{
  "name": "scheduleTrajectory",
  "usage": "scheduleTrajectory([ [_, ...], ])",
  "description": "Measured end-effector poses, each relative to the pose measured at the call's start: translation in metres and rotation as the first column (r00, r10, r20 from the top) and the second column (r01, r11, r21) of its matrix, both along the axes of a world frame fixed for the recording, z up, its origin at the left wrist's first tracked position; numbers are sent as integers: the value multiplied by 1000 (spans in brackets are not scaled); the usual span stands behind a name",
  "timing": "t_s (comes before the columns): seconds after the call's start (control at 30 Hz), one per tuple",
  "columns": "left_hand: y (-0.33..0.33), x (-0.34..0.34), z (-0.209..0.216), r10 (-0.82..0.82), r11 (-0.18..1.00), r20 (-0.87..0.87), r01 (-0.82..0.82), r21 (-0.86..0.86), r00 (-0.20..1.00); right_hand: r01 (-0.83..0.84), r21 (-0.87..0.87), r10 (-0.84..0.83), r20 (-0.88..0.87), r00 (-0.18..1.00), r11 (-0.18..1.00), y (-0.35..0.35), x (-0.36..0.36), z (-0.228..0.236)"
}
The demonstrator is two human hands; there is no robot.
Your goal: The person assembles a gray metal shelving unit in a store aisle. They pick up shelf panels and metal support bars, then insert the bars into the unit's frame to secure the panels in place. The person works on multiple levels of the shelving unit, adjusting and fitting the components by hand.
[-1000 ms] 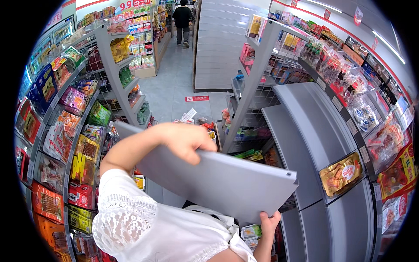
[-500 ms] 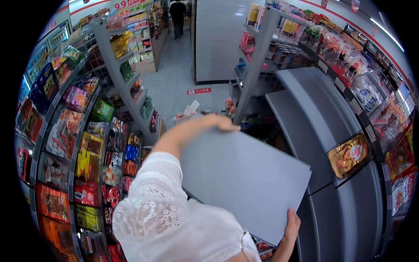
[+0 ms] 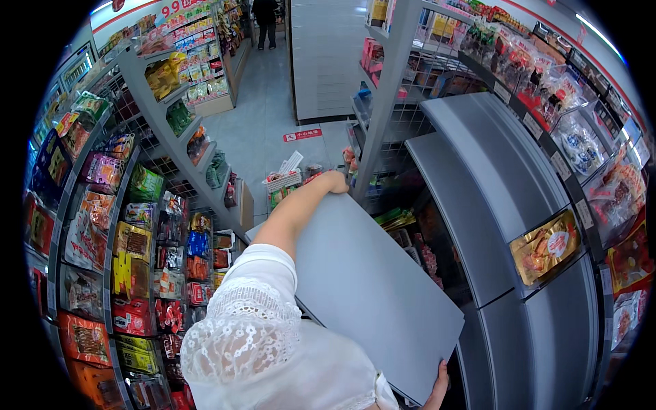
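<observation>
A large flat grey shelf panel (image 3: 369, 287) is held in front of my body, slanting across the aisle. My left hand (image 3: 335, 182) grips its far edge, with the arm reaching out over the panel. At the near right corner, my right hand (image 3: 439, 386) holds the panel's edge; only part of that hand shows. Right of the panel stands a rack with bare dark grey shelves (image 3: 492, 198). One gold food package (image 3: 547, 247) lies on that rack.
Snack racks (image 3: 137, 260) full of packages line the left. Grey uprights (image 3: 389, 89) with wire mesh rise ahead on both sides. A white basket (image 3: 282, 181) sits low beyond the panel. Packages (image 3: 427, 256) show below on the right. A person (image 3: 265, 20) stands far down the aisle.
The panel has shifted a little left and its near right corner has dropped, with both hands moving along with it. More of the low packages beside the right rack now shows.
</observation>
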State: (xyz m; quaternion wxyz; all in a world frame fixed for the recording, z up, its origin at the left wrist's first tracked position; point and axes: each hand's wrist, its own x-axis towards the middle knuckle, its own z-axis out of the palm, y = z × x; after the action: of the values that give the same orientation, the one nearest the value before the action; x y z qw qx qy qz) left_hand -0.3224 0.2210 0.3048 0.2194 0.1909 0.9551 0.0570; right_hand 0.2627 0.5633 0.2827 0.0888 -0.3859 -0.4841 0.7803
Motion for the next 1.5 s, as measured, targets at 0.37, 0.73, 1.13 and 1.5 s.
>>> scheduleTrajectory([
  [0.37, -9, 6, -15, 85, 807, 722, -472, 353, 686, 199, 171, -226, 155, 962, 965, 31, 20, -55],
  [0.73, 109, -80, -2, 10, 849, 259, -145, 508, 966, 253, 251, -312, 230, 922, 934, 28, -85, -4],
  [1.13, 188, -233, -114, -86, 757, 239, -93, 647, 967, 393, 390, -504, 242, 829, 833, 42, -184, -71],
  [1.5, 270, -257, -107, -28, 801, -255, 174, 573, 967, 528, 335, -615, 258, 745, 781, 86, -222, -88],
])
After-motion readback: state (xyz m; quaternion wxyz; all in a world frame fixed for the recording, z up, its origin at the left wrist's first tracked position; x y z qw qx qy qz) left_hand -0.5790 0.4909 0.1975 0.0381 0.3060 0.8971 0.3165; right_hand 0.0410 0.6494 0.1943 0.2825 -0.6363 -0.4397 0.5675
